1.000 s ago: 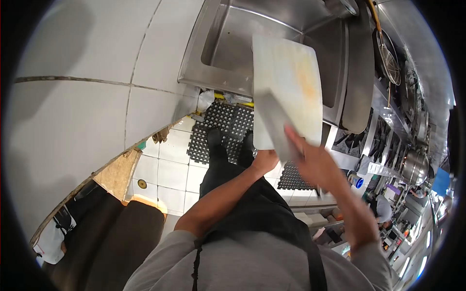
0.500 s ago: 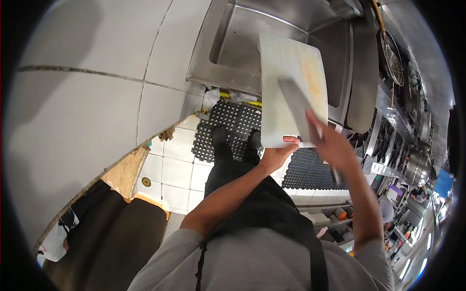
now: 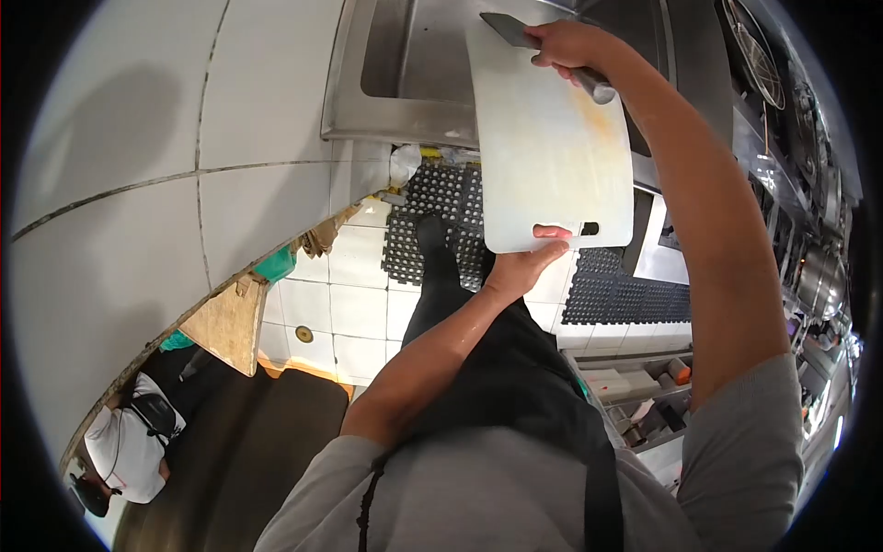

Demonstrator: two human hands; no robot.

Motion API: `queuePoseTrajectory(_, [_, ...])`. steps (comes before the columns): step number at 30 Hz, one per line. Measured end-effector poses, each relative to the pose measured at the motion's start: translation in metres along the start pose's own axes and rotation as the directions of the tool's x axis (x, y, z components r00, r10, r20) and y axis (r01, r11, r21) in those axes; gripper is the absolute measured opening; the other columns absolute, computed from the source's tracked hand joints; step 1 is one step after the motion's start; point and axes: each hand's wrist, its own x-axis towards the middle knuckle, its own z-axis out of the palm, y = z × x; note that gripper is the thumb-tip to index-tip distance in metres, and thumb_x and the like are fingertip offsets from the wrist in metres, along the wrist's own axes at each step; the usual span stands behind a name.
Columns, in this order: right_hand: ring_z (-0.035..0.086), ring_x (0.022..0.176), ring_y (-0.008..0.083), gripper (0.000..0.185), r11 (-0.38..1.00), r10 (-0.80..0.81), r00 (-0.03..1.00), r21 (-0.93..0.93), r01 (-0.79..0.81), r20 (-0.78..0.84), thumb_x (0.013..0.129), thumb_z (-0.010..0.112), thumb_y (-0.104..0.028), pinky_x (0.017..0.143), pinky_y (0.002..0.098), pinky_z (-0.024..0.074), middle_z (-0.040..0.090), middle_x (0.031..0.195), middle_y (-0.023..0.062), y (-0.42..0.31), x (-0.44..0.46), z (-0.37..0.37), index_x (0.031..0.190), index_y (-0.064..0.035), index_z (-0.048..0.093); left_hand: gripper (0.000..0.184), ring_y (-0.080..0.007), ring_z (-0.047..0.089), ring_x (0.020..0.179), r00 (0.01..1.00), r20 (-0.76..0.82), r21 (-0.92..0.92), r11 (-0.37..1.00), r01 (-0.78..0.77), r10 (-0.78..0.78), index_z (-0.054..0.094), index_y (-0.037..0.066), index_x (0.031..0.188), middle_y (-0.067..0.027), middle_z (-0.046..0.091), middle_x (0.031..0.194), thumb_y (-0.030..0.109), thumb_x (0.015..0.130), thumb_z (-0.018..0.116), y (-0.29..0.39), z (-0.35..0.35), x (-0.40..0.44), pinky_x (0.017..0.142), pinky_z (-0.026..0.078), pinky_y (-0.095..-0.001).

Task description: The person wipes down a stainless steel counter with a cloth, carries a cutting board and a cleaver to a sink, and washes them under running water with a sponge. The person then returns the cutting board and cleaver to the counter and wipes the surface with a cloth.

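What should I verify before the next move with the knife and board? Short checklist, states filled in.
1. Left hand secure on the cutting board: ok, fingers show through the slot at its near end.
2. Right hand secure on the knife: ok, closed around the handle.
3. Left hand away from the blade: ok, they are at opposite ends of the board.
4. Board wholly over the sink: not ok, its near end juts out over the floor.
5. Blade touching the board: cannot tell.
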Motion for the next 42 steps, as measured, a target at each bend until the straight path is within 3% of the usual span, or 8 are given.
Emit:
queuePoseTrajectory(5, [0.063,0.062,0.0213,0.075,0.982,0.041,0.991,0.186,-0.017,-0.129,0.093,0.065,-0.023,0.065,0.0396,0.0525,0.067,0.081,0.0175,0.008,-0.109,0.043,0.161,-0.03,0.034,0.016,-0.0166,0.068,0.093,0.993,-0.042,-0.18,0.979,0.098,-0.107,0.068,-0.003,0.109,-0.0127,0.071,0.108,0.001,0.093,0.071,0.002,0.005,-0.004,0.084,0.057,-0.0304])
queuePoseTrajectory(11, [0.069,0.096,0.0491,0.079,0.972,0.145,0.989,0.19,-0.141,-0.004,0.085,0.053,0.003,0.085,0.0563,0.0554,0.069,0.105,0.0308,-0.005,-0.342,0.125,0.157,-0.0266,0.04,0.016,-0.0175,0.067,0.097,0.996,-0.071,-0.108,0.993,0.05,-0.058,0.069,-0.003,0.107,-0.0108,0.069,0.108,0.005,0.094,0.072,0.006,0.004,-0.004,0.087,0.057,-0.0316])
queuePoseTrajectory(21, [0.065,0.055,0.0255,0.078,0.99,-0.028,1.0,-0.14,0.027,-0.005,0.092,0.065,-0.027,0.064,0.0399,0.054,0.067,0.066,0.0139,0.044,-0.066,0.01,0.162,-0.0149,0.032,0.016,-0.0153,0.067,0.096,0.997,0.043,0.172,0.982,-0.072,0.066,0.071,0.001,0.111,-0.0104,0.07,0.11,0.005,0.095,0.07,0.001,0.002,-0.001,0.084,0.057,-0.0287])
queuePoseTrajectory(23, [0.067,0.056,0.0262,0.079,0.992,0.083,0.995,0.101,-0.077,-0.048,0.09,0.066,-0.027,0.066,0.0438,0.0547,0.069,0.07,0.0173,0.056,-0.031,0.011,0.161,-0.0144,0.034,0.016,-0.0155,0.067,0.095,1.0,0.009,0.114,0.993,0.009,-0.01,0.071,0.0,0.11,-0.0104,0.07,0.11,0.004,0.095,0.07,0.007,0.009,-0.001,0.084,0.057,-0.0285])
queuePoseTrajectory(28, [0.072,0.083,0.0293,0.073,0.998,-0.013,0.987,0.065,0.024,-0.161,0.091,0.064,-0.017,0.075,0.0444,0.0567,0.067,0.12,0.0231,0.075,-0.137,0.055,0.159,-0.0265,0.039,0.015,-0.016,0.068,0.094,0.99,-0.062,-0.209,0.971,0.113,-0.128,0.071,-0.002,0.108,-0.0105,0.07,0.109,0.003,0.093,0.071,0.012,0.019,-0.003,0.085,0.058,-0.0296])
queuePoseTrajectory(31, [0.072,0.102,0.0407,0.078,0.905,0.375,0.922,0.179,-0.386,0.093,0.09,0.06,-0.009,0.09,0.0478,0.0558,0.07,0.116,0.0287,0.028,-0.271,0.081,0.159,-0.0351,0.036,0.012,-0.0156,0.067,0.096,0.985,-0.102,-0.189,0.974,0.121,-0.142,0.07,-0.001,0.105,-0.0102,0.07,0.109,0.006,0.096,0.069,0.006,0.023,-0.002,0.085,0.057,-0.0302])
queuePoseTrajectory(36, [0.066,0.111,0.047,0.082,0.956,0.184,0.983,0.233,-0.178,-0.002,0.085,0.053,0.002,0.098,0.0502,0.0525,0.067,0.118,0.0332,0.035,-0.344,0.123,0.16,-0.0275,0.036,0.005,-0.0128,0.065,0.095,0.973,-0.146,-0.15,0.976,0.157,-0.179,0.07,0.002,0.1,-0.0057,0.072,0.108,0.006,0.097,0.07,-0.008,0.02,0.005,0.086,0.056,-0.0286])
queuePoseTrajectory(42, [0.07,0.063,0.0284,0.076,0.998,-0.009,0.999,0.06,0.011,-0.036,0.093,0.063,-0.017,0.064,0.0419,0.0554,0.073,0.083,0.0215,0.091,-0.08,0.036,0.162,-0.0187,0.031,0.011,-0.0108,0.063,0.095,0.989,-0.106,-0.08,0.992,0.098,-0.106,0.072,0.0,0.103,-0.0053,0.073,0.11,0.009,0.098,0.069,0.01,0.02,0.007,0.088,0.053,-0.0271])
